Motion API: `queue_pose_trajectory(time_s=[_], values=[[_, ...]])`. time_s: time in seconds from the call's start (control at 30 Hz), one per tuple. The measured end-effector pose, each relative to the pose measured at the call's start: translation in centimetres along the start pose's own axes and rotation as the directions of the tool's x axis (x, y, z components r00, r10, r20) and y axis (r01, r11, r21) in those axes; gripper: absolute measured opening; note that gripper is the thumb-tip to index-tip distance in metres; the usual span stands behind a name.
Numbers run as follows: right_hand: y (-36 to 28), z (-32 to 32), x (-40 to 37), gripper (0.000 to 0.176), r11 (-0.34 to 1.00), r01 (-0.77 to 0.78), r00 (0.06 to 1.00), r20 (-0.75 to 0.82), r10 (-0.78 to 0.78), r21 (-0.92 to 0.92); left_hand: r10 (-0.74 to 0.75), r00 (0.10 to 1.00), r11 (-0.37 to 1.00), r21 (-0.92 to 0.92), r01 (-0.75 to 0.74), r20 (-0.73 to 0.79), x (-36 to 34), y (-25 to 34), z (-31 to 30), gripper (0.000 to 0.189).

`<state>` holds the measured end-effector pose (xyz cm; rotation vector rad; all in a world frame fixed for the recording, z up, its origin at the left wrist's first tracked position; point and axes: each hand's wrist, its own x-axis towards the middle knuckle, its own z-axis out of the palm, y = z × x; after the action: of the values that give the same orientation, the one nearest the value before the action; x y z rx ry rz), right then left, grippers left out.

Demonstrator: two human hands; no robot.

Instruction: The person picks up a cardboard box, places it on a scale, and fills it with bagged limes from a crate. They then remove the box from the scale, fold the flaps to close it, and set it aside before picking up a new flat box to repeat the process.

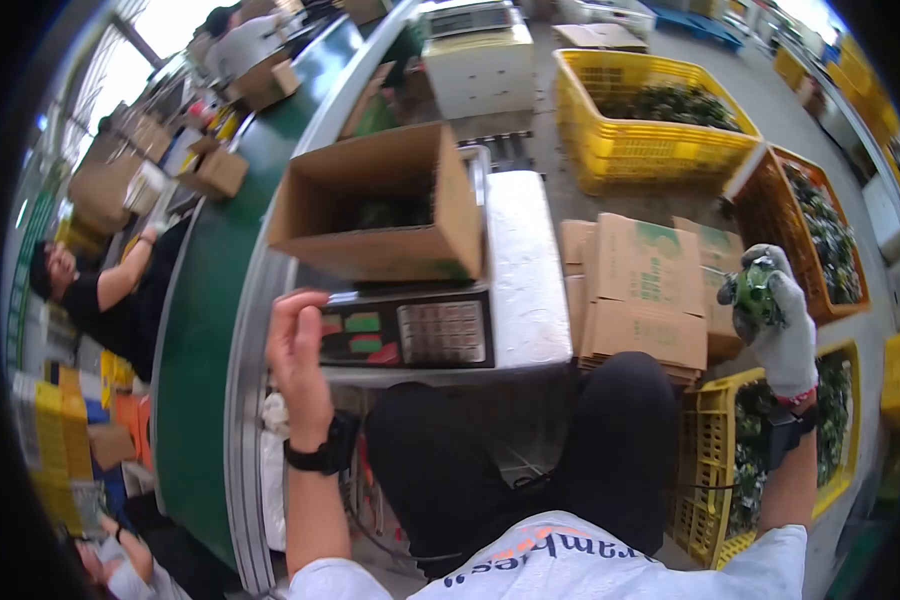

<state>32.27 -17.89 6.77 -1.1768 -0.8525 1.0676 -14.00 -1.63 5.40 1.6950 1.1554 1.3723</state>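
My left hand (298, 345), bare, is raised at the left end of a weighing scale (355, 350) with a keypad. Its fingers are stretched and slightly bent, with nothing in them. An open cardboard box (375, 255) sits on the scale's platform, dark green contents in its shadowed bottom. My right hand (785, 335), in a pale glove, is shut on a rounded, glossy green thing (758, 295) out to the right. That hand is above a yellow crate (705, 480) of similar green things. What kind they are I cannot tell.
Flattened cartons (645, 275) are stacked beside a white foam block (530, 270). Behind stand a yellow crate (660, 150) and an orange crate (795, 165) with more green things. A green conveyor belt (205, 350) runs along my left, with a co-worker (100, 295) across it.
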Motion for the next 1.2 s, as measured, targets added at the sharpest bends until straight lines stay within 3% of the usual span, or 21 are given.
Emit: queue_pose_trajectory(time_s=[0.03,0.1,0.17,0.2,0.27,0.3,0.37,0.4,0.5,0.6,0.7,0.77,0.8,0.87,1.0,1.07,1.2], values=[[-0.8,3.9,2.1,0.042,0.992,0.081,0.997,0.026,-0.079,-0.096,0.032,0.999,0.999,0.008,-0.032,0.004,-0.5,0.7,0.0,0.021],[-2.6,8.7,5.9,0.048,0.978,0.151,0.960,0.258,-0.110,-0.147,0.075,0.997,0.997,0.017,-0.075,-0.002,-0.9,0.9,-1.5,0.020],[-4.6,14.8,8.8,0.047,0.842,0.392,0.886,0.399,-0.237,-0.370,0.093,0.993,0.995,0.026,-0.092,-0.072,-1.4,0.7,-3.7,0.024],[-3.9,16.4,10.8,0.049,0.817,0.414,0.891,0.360,-0.276,-0.401,0.074,0.991,0.997,0.030,-0.071,-0.108,-1.6,0.9,-4.6,0.025],[-4.0,19.5,14.6,0.055,0.511,0.755,0.646,0.596,-0.476,-0.410,0.052,0.986,0.998,0.027,-0.048,-0.159,-2.0,0.6,-6.5,0.025],[-4.8,21.6,15.2,0.055,0.508,0.763,0.636,0.600,-0.485,-0.399,0.024,0.981,1.000,0.010,-0.022,-0.193,-2.2,0.3,-7.3,0.026],[-6.4,26.0,15.4,0.064,0.699,0.518,0.804,0.559,-0.201,-0.494,0.010,0.977,1.000,0.004,-0.009,-0.212,-2.6,-0.3,-8.2,0.026],[-5.1,27.1,15.9,0.065,0.636,0.637,0.749,0.546,-0.377,-0.435,-0.017,0.975,1.000,-0.011,0.015,-0.221,-2.7,-0.7,-8.5,0.026],[-5.8,27.5,16.6,0.062,0.636,0.665,0.703,0.616,-0.356,-0.391,-0.029,0.975,0.999,-0.034,0.022,-0.220,-2.8,-1.6,-8.8,0.026],[-6.1,25.1,15.5,0.053,0.632,0.617,0.755,0.580,-0.306,-0.469,-0.045,0.973,0.997,-0.071,0.030,-0.226,-2.8,-2.4,-8.8,0.026],[-5.4,21.9,13.5,0.044,0.583,0.639,0.764,0.497,-0.411,-0.501,-0.056,0.974,0.995,-0.094,0.036,-0.221,-2.1,-3.2,-8.9,0.025],[-4.6,19.5,12.6,0.039,0.430,0.656,0.747,0.456,-0.483,-0.620,-0.057,0.975,0.993,-0.112,0.033,-0.215,-1.5,-3.4,-8.9,0.025],[-4.3,18.8,12.1,0.039,0.426,0.660,0.745,0.467,-0.477,-0.618,-0.064,0.972,0.992,-0.117,0.038,-0.225,-1.1,-3.5,-8.8,0.025],[-3.6,17.5,11.0,0.037,0.567,0.502,0.861,0.319,-0.396,-0.653,-0.053,0.976,0.993,-0.110,0.030,-0.210,-0.3,-3.8,-8.8,0.026],[-1.4,16.1,9.9,0.035,0.673,0.409,0.913,0.269,-0.307,-0.616,-0.072,0.980,0.987,-0.153,0.044,-0.186,2.4,-4.9,-8.8,0.026],[0.0,16.1,9.7,0.033,0.815,0.331,0.942,0.222,-0.253,-0.475,-0.068,0.983,0.989,-0.140,0.043,-0.173,4.1,-5.2,-8.7,0.027],[2.0,17.0,9.7,0.035,0.815,0.324,0.944,0.219,-0.246,-0.480,-0.072,0.986,0.979,-0.199,0.041,-0.148,7.2,-5.5,-8.1,0.028]])
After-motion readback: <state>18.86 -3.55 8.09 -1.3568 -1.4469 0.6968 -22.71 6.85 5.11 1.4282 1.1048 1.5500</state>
